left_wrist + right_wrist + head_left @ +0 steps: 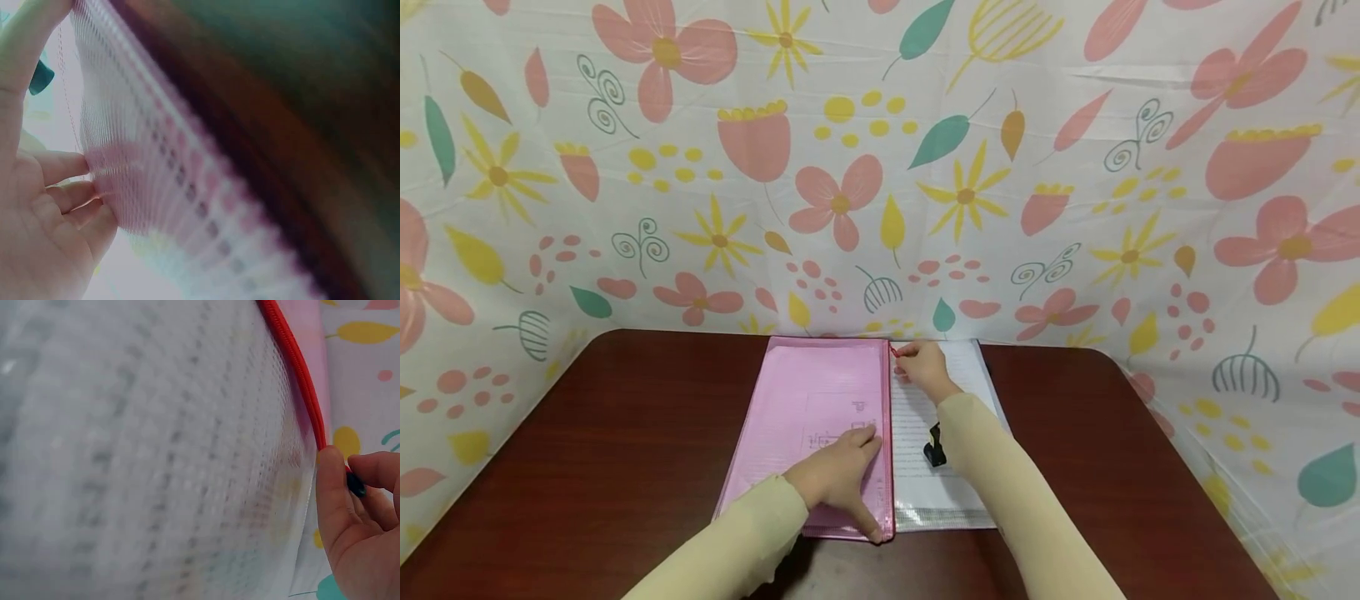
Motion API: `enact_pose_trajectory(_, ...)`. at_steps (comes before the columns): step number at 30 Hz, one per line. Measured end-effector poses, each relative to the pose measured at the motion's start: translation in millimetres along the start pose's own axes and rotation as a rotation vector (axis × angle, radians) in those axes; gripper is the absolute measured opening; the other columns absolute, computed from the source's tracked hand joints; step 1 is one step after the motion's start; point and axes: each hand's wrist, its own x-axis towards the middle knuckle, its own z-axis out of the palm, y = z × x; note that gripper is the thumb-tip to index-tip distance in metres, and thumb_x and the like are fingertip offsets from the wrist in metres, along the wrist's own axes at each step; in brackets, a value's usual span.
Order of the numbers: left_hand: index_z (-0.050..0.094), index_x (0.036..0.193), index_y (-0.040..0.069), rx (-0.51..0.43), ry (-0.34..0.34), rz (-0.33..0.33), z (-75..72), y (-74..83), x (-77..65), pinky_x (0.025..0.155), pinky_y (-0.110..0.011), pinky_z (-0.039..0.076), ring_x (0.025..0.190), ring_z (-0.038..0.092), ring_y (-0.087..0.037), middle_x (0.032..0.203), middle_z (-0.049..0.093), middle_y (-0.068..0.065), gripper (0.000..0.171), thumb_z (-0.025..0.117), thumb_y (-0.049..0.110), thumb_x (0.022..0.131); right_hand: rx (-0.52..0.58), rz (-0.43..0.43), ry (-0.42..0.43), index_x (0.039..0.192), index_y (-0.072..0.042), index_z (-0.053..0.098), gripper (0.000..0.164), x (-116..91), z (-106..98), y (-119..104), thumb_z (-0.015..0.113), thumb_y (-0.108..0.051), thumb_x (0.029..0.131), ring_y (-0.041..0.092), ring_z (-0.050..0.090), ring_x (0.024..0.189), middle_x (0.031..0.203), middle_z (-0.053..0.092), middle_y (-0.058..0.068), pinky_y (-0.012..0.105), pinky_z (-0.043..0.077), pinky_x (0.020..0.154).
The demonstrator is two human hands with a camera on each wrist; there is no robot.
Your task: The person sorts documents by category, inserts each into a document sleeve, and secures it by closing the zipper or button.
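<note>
A pink see-through zip pouch (820,375) with printed papers inside lies on the table, overlapping a clear mesh pouch (917,492) of printed sheets to its right. A red zipper (294,356) runs along the edge between them. My left hand (846,471) rests on the lower right of the pink pouch, thumb spread toward its near corner. In the left wrist view the fingers (69,159) touch the ribbed pink plastic. At the far end of the zipper, my right hand (923,367) pinches its red end between thumb and forefinger; a small dark piece (355,484) shows between the fingers.
The dark brown table (625,442) extends to both sides of the pouches. Behind its far edge hangs a white flower-print cloth (850,275). A small black device (934,450) sits against the right sleeve (1000,475), over the printed sheets.
</note>
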Motion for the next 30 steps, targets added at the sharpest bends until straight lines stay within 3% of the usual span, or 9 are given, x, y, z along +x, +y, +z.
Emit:
enact_pose_trajectory(7, 0.029, 0.147, 0.004, 0.012, -0.001, -0.004, 1.1, -0.8, -0.4, 0.114, -0.039, 0.026, 0.143, 0.024, -0.03, 0.156, 0.019, -0.016, 0.136, 0.083, 0.067, 0.041, -0.066, -0.004, -0.01, 0.108, 0.003, 0.065, 0.021, -6, -4, 2, 0.058, -0.005, 0.09, 0.02, 0.065, 0.081, 0.099, 0.066, 0.018, 0.029, 0.057, 0.068)
enact_pose_trajectory(23, 0.028, 0.148, 0.005, 0.027, -0.014, -0.01, -2.2, 2.2, 2.2, 0.115, -0.039, 0.025, 0.144, 0.021, -0.028, 0.157, 0.017, -0.014, 0.138, 0.081, 0.07, 0.039, -0.132, -0.006, -0.017, 0.113, 0.001, 0.064, 0.025, -10, -12, 2, 0.057, -0.009, 0.091, 0.017, 0.065, 0.08, 0.103, 0.066, 0.017, 0.028, 0.057, 0.068)
enact_pose_trajectory(26, 0.028, 0.148, 0.004, 0.017, -0.013, -0.008, -2.7, 2.7, 1.6, 0.115, -0.039, 0.026, 0.144, 0.021, -0.029, 0.157, 0.017, -0.015, 0.138, 0.082, 0.069, 0.04, -0.186, -0.031, -0.024, 0.116, 0.001, 0.063, 0.028, -12, -14, 2, 0.058, -0.01, 0.091, 0.02, 0.065, 0.082, 0.107, 0.065, 0.018, 0.028, 0.056, 0.068)
enact_pose_trajectory(30, 0.027, 0.148, 0.003, 0.004, -0.013, -0.027, -1.9, -0.6, -1.6, 0.114, -0.04, 0.026, 0.144, 0.021, -0.031, 0.157, 0.016, -0.016, 0.138, 0.082, 0.069, 0.04, -0.341, -0.122, -0.046, 0.12, 0.002, 0.061, 0.035, -18, -20, 5, 0.059, -0.017, 0.091, 0.028, 0.064, 0.096, 0.114, 0.065, 0.019, 0.035, 0.054, 0.079)
